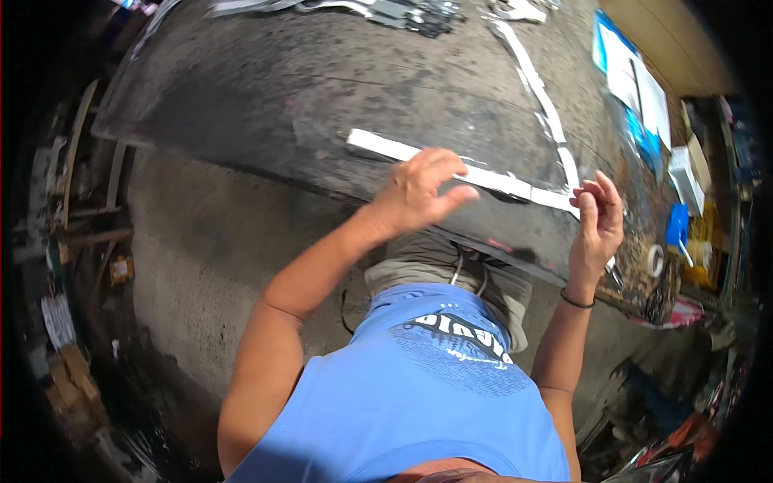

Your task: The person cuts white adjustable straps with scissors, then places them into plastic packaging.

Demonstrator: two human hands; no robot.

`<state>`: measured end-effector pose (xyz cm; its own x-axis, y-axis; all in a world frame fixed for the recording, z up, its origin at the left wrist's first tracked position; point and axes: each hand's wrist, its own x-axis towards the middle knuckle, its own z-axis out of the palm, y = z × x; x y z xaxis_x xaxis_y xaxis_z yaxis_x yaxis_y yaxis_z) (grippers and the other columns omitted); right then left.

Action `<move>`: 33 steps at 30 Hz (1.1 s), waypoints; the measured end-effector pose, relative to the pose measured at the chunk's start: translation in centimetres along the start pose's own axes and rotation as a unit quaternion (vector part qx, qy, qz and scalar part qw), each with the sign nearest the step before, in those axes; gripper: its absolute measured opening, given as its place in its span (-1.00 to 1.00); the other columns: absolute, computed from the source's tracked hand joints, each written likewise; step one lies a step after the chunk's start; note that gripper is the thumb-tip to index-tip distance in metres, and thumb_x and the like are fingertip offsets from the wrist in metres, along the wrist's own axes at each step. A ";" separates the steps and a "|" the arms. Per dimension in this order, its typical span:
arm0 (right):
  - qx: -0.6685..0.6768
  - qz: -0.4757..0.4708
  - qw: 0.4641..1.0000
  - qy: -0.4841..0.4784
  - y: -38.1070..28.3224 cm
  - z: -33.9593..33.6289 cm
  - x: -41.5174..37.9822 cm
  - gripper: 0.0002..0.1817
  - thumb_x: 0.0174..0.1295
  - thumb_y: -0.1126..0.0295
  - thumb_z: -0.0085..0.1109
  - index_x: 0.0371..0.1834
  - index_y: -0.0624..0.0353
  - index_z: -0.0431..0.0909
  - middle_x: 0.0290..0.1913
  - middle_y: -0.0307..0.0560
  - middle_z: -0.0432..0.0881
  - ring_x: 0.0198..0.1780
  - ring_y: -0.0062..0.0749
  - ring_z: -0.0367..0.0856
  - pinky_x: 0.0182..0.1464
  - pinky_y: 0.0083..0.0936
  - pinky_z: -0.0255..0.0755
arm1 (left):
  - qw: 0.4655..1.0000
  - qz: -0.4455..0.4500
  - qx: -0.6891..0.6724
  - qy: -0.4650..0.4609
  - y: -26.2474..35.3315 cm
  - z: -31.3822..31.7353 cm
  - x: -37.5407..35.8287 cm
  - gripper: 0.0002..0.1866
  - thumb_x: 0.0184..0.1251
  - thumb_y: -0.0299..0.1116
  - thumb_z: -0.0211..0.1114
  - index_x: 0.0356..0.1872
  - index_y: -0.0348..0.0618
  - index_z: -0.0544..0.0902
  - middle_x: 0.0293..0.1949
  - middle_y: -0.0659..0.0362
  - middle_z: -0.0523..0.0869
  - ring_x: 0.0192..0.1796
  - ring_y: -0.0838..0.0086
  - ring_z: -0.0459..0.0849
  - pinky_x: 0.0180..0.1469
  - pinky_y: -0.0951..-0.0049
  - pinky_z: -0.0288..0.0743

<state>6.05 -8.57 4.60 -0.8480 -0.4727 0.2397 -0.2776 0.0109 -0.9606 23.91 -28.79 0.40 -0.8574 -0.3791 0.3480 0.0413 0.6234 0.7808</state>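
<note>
A long white strip [491, 179] lies along the near side of the dark worktable, with dark joint lines across it. My left hand [424, 187] is over the middle of this strip, thumb and fingers apart, with nothing seen between them. Near the strip's right end is my right hand [600, 216], its fingers half curled and the thumb apart; no held thing shows. A second white strip [541, 101], with ragged bits along its edge, runs from the far side of the table down to that same right end, forming a corner.
White strips and grey metal-like pieces [394, 12] lie at the table's far edge. Papers in blue plastic [632, 84] are on the right. A roll of white tape [655, 260] sits at the worn right corner of the table [266, 105]. Cardboard pieces [74, 374] stand at lower left.
</note>
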 end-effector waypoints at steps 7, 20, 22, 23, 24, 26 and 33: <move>-0.066 -0.152 0.956 -0.240 0.6 11.9 -3.2 -0.11 0.12 0.58 0.28 0.52 0.19 0.01 0.14 0.13 0.55 0.14 -0.17 0.55 0.19 -0.34 0.41 | 0.900 -0.003 0.421 -0.113 -8.3 -7.9 -5.2 -0.26 0.34 0.25 0.01 0.44 0.07 0.25 0.47 0.07 0.19 0.52 0.09 0.06 0.46 -0.18 -0.11; -0.192 -0.290 0.881 -0.321 3.1 18.3 -4.0 -0.04 -0.02 0.54 0.37 0.49 0.22 0.05 0.11 0.00 0.59 0.15 -0.07 0.50 0.18 -0.22 0.34 | 0.927 -0.223 0.271 -0.132 -12.2 -19.1 -2.4 -0.47 0.16 0.02 0.33 0.17 0.16 0.56 0.16 0.17 0.49 0.32 0.19 0.29 0.35 0.08 0.16; -0.186 -0.287 0.884 -0.319 3.3 18.6 -3.9 -0.04 -0.02 0.54 0.37 0.49 0.22 0.05 0.11 -0.02 0.59 0.15 -0.08 0.49 0.19 -0.21 0.34 | 0.904 -0.221 0.290 -0.224 -12.3 -19.5 -1.4 -0.65 0.14 -0.07 0.36 -0.15 -0.03 0.59 0.09 0.17 0.51 0.23 0.19 0.35 0.25 0.12 0.24; -0.198 -0.292 0.877 -0.326 3.7 18.8 -3.9 -0.04 -0.02 0.53 0.37 0.49 0.21 0.03 0.11 -0.04 0.60 0.16 -0.09 0.49 0.20 -0.21 0.33 | 0.904 -0.221 0.289 -0.225 -12.6 -19.7 -1.2 -0.65 0.14 -0.07 0.36 -0.15 -0.03 0.59 0.09 0.17 0.51 0.23 0.19 0.35 0.25 0.12 0.24; -0.210 -0.296 0.870 -0.334 4.1 18.9 -4.0 -0.03 -0.01 0.53 0.37 0.50 0.21 0.01 0.11 -0.06 0.60 0.16 -0.10 0.48 0.20 -0.21 0.32 | 0.914 -0.205 0.274 -0.216 -12.7 -20.0 -1.1 -0.69 0.13 -0.14 0.37 -0.23 -0.06 0.54 -0.06 0.19 0.52 0.09 0.25 0.41 0.13 0.18 0.30; -0.209 -0.292 0.873 -0.330 4.7 18.8 -4.0 -0.01 -0.01 0.53 0.37 0.51 0.20 -0.01 0.11 -0.07 0.60 0.17 -0.11 0.47 0.21 -0.21 0.30 | 0.924 -0.187 0.260 -0.208 -12.9 -20.6 -1.0 -0.73 0.12 -0.20 0.38 -0.31 -0.09 0.49 -0.20 0.20 0.53 -0.06 0.31 0.47 0.02 0.25 0.36; -0.209 -0.285 0.875 -0.332 4.8 18.8 -3.9 0.01 -0.01 0.53 0.37 0.52 0.17 -0.04 0.09 -0.10 0.62 0.18 -0.13 0.46 0.22 -0.23 0.28 | 0.888 -0.331 0.180 -0.264 -10.0 -21.6 -0.1 -0.70 0.07 -0.21 0.39 -0.22 -0.09 0.60 -0.38 0.24 0.54 -0.28 0.42 0.49 -0.19 0.36 0.38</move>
<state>16.52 -23.22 -3.56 -0.1082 -0.9122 0.3953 -0.8287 -0.1369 -0.5428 34.68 -49.76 3.74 -0.7581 -0.4292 -0.4910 -0.6458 0.5987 0.4738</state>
